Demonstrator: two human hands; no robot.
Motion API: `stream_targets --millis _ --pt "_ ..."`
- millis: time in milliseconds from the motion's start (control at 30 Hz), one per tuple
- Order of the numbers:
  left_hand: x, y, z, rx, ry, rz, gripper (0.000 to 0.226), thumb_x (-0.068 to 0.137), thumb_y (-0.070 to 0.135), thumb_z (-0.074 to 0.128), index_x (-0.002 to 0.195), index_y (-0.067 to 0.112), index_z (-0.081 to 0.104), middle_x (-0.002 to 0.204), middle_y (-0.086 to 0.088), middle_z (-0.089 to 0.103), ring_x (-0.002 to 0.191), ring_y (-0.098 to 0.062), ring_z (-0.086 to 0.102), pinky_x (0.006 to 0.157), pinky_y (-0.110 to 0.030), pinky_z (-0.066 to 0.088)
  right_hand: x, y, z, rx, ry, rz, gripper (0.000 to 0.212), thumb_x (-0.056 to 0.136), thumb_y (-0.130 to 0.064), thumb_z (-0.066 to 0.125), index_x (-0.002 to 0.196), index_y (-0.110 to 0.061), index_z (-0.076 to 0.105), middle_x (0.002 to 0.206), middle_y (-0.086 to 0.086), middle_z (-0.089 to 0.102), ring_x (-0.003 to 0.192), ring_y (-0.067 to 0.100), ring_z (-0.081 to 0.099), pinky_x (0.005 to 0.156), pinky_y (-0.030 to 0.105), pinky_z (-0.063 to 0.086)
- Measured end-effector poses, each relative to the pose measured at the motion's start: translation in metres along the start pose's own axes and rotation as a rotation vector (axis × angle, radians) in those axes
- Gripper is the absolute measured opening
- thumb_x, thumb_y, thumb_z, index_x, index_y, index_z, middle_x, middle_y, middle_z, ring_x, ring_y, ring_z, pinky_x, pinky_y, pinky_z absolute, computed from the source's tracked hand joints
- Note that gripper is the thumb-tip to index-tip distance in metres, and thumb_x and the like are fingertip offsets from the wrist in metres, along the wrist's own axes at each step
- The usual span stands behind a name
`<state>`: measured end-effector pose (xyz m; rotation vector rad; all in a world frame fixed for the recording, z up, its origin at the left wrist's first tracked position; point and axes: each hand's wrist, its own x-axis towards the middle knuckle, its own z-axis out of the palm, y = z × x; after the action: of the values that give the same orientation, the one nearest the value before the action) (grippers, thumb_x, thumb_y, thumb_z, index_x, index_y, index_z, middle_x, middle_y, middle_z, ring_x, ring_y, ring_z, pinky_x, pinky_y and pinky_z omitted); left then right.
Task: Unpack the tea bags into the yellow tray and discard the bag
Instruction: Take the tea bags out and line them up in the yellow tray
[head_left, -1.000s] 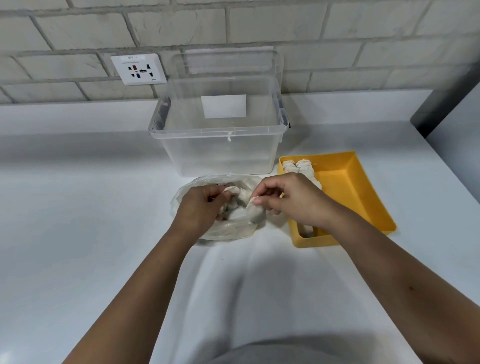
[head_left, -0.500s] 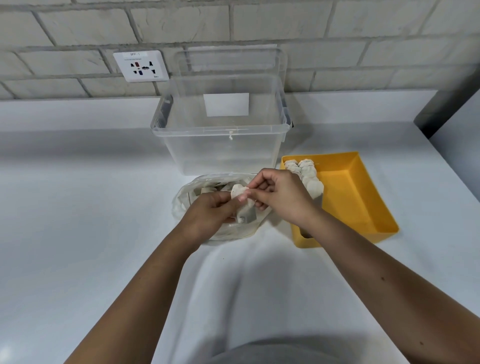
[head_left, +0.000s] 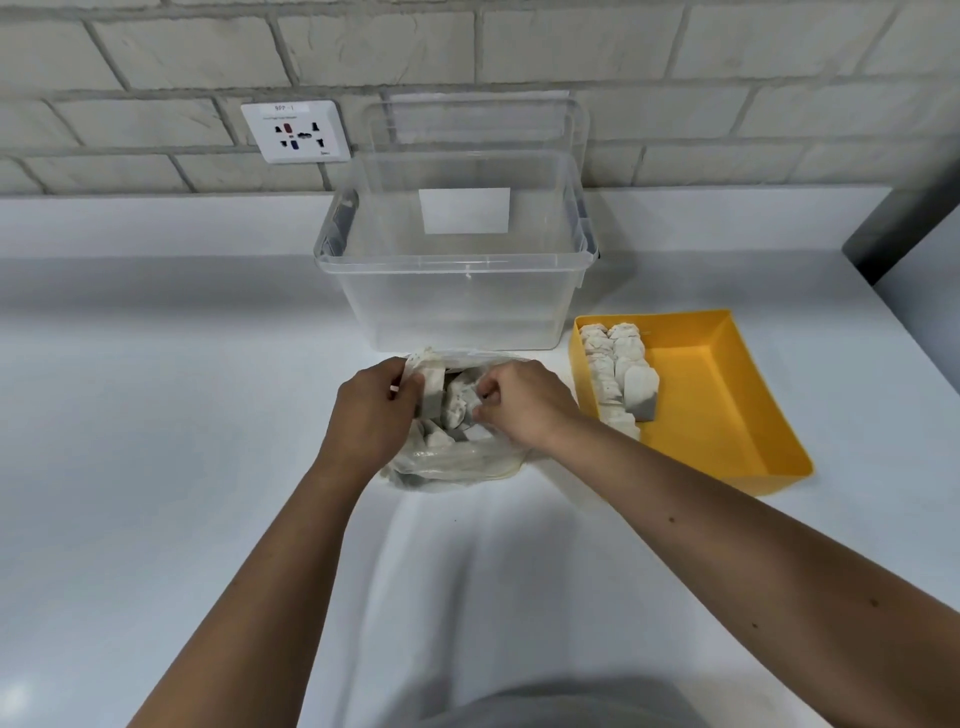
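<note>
Head view: the clear plastic bag (head_left: 457, 462) lies on the white counter (head_left: 156, 415), near the middle, just in front of the clear bin (head_left: 457, 296). The left hand (head_left: 371, 410) has its fingers curled and pinches the left edge of the bag's mouth, holding it up. The right hand (head_left: 524, 405) reaches into the mouth from the right, fingers and thumb curled together and pinching a tea bag (head_left: 460, 402) among the loose pile inside. The yellow tray (head_left: 727, 405) sits just right of the bag. More tea bags (head_left: 615, 364) are lined up along the tray's left wall, one of them tilted across the row. A socket (head_left: 296, 131) is on the brick wall (head_left: 727, 78), far left of the bin.
</note>
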<state>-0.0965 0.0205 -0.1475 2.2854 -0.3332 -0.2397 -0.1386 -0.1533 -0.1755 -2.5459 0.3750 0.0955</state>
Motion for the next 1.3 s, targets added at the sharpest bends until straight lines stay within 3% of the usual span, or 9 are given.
stream_targets --millis 233,400,500,600,767,900,1100,1200,1300 --pt "-0.003 0.000 -0.002 -0.006 0.026 -0.045 0.020 0.095 0.019 0.056 0.089 0.007 0.071 0.078 -0.007 0.073 0.080 -0.030 0.070 0.080 -0.042 0.055 -0.004 -0.002 0.005 -0.076 0.051 0.027 0.012 0.077 -0.028 0.072 0.071 -0.023 0.063 0.092 -0.002 0.066 0.090 0.021 0.062 0.067 0.028 0.044" --pt "-0.004 0.000 -0.003 -0.093 0.020 -0.119 0.024 0.090 0.021 0.058 0.082 0.001 0.068 0.074 -0.015 0.072 0.074 -0.032 0.072 0.079 -0.050 0.057 -0.020 0.001 -0.030 0.033 0.188 0.095 0.011 0.078 -0.033 0.074 0.076 -0.027 0.065 0.078 -0.012 0.065 0.078 0.012 0.062 0.064 0.025 0.043" --pt "-0.007 0.006 0.004 -0.163 0.020 -0.143 0.030 0.084 0.030 0.055 0.087 0.003 0.068 0.078 -0.018 0.071 0.075 -0.034 0.072 0.079 -0.050 0.056 -0.031 -0.003 -0.043 0.420 0.234 0.147 0.015 0.079 -0.032 0.078 0.079 -0.020 0.069 0.069 -0.011 0.064 0.055 0.007 0.058 0.054 0.020 0.045" --pt "-0.010 0.014 0.016 -0.239 0.033 -0.128 0.026 0.091 0.029 0.053 0.089 0.009 0.069 0.074 -0.009 0.074 0.067 -0.027 0.074 0.072 -0.042 0.059 -0.040 -0.010 -0.045 0.885 0.101 0.284 0.020 0.082 -0.024 0.075 0.088 -0.006 0.070 0.071 0.000 0.067 0.044 0.012 0.050 0.040 0.017 0.034" --pt "-0.017 0.031 0.031 -0.527 0.034 -0.177 0.029 0.105 0.021 0.044 0.103 0.001 0.065 0.090 -0.017 0.075 0.070 -0.027 0.075 0.056 -0.034 0.062 -0.038 -0.011 -0.030 1.131 -0.018 0.455 0.018 0.082 -0.020 0.076 0.091 -0.006 0.068 0.070 0.002 0.061 0.043 0.011 0.045 0.039 0.019 0.030" --pt "-0.020 0.032 0.031 -0.632 0.016 -0.228 0.046 0.106 0.034 0.040 0.098 -0.001 0.068 0.088 -0.015 0.076 0.071 -0.020 0.076 0.062 -0.031 0.062 -0.035 -0.012 -0.023 1.088 0.013 0.438 0.019 0.080 -0.023 0.078 0.083 -0.009 0.066 0.068 0.001 0.060 0.044 0.012 0.046 0.040 0.021 0.033" --pt "-0.015 0.008 0.022 -0.267 0.129 -0.075 0.040 0.095 0.037 0.061 0.075 0.003 0.063 0.067 -0.014 0.069 0.066 -0.027 0.072 0.072 -0.049 0.057 -0.027 -0.015 -0.016 0.863 -0.048 0.269 0.024 0.090 -0.032 0.067 0.084 -0.009 0.067 0.071 0.001 0.064 0.047 0.012 0.052 0.042 0.023 0.042" --pt "-0.012 -0.006 0.009 -0.175 0.194 -0.075 0.038 0.090 0.046 0.056 0.073 0.013 0.064 0.065 -0.003 0.069 0.070 -0.029 0.070 0.071 -0.051 0.057 -0.015 -0.008 -0.006 0.496 0.029 0.116 0.018 0.098 -0.023 0.054 0.087 -0.016 0.067 0.078 -0.002 0.065 0.062 0.017 0.061 0.061 0.034 0.056" --pt "-0.009 -0.011 0.001 -0.230 0.221 -0.101 0.037 0.090 0.043 0.057 0.072 0.011 0.063 0.065 -0.002 0.069 0.067 -0.024 0.072 0.073 -0.050 0.060 -0.007 -0.006 0.011 0.140 -0.025 0.016 0.017 0.096 -0.018 0.054 0.102 -0.012 0.069 0.102 0.003 0.069 0.094 0.024 0.064 0.085 0.033 0.051"
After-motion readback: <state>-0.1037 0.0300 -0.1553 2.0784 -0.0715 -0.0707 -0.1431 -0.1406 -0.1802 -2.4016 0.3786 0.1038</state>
